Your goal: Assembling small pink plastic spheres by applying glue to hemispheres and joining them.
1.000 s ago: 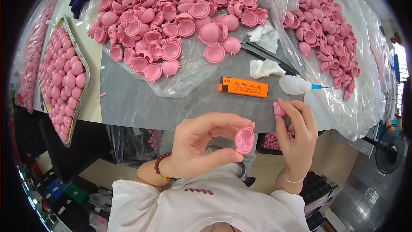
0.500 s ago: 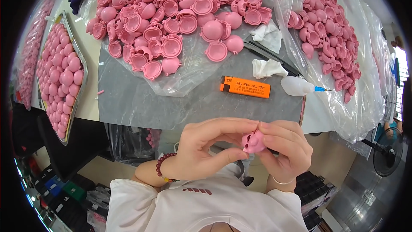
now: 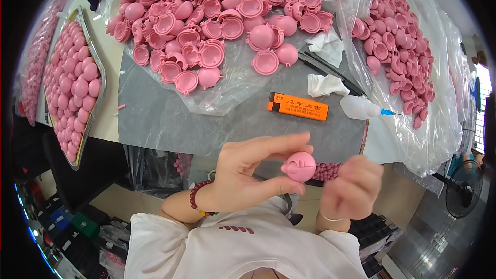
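Observation:
Held between the thumb and fingers of my left hand (image 3: 248, 175) is a small pink plastic ball (image 3: 300, 167), with a dark seam line and moulded bumps on its side. My right hand (image 3: 354, 188) is just right of it, apart from the ball. Its fingers look curled but are smeared by motion, so I cannot make out whether anything is in them. Beyond the hands, a heap of pink half shells (image 3: 212, 51) lies on a clear plastic sheet over the grey mat (image 3: 232, 129).
An orange lighter (image 3: 298, 107) lies on the mat beside a white squeeze bottle (image 3: 359, 107) with a needle tip. White tissue (image 3: 326, 86) and dark tweezers (image 3: 330, 68) are behind. A clear bag of pink parts (image 3: 398, 41) stands right, a metal-edged tray of pink balls (image 3: 98, 80) left.
My right hand has come off the pink piece and moved right. The ball stays in my left hand, turned so its seam and rounded side show.

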A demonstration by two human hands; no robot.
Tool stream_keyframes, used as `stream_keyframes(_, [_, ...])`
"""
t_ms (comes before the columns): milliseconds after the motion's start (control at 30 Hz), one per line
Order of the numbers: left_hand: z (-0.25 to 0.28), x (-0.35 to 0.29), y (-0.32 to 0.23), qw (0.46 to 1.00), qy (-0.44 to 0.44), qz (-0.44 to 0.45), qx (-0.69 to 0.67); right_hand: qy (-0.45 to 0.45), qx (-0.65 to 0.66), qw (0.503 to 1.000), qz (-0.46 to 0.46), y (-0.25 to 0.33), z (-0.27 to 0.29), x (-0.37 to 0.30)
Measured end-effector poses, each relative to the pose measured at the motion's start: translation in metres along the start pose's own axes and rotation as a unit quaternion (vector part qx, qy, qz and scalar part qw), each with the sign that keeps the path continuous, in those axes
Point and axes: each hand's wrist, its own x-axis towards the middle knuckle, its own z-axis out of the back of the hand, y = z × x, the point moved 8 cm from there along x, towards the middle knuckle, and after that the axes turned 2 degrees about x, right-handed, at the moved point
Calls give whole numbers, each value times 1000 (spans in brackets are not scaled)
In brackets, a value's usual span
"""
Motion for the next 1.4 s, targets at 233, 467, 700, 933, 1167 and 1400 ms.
stream_keyframes(233, [4,0,-8,997,52,-57,-30,-249,14,937,-244,-75,36,-7])
stream_keyframes(467, [0,-1,8,955,44,104,-273,-124,-47,938,-320,-95,25,-14])
stream_keyframes(700, [-10,-2,22,882,111,136,-437,-192,191,919,-285,-75,10,-15])
stream_keyframes(933, [-4,-4,13,923,92,168,-333,-161,234,905,-316,-77,-2,-16])
stream_keyframes(1167, [88,-12,-81,962,-153,-143,176,-173,248,899,-317,-78,9,-29])
stream_keyframes(1400, [304,-49,-210,596,-427,-142,665,-119,239,912,-312,-74,1,-21])
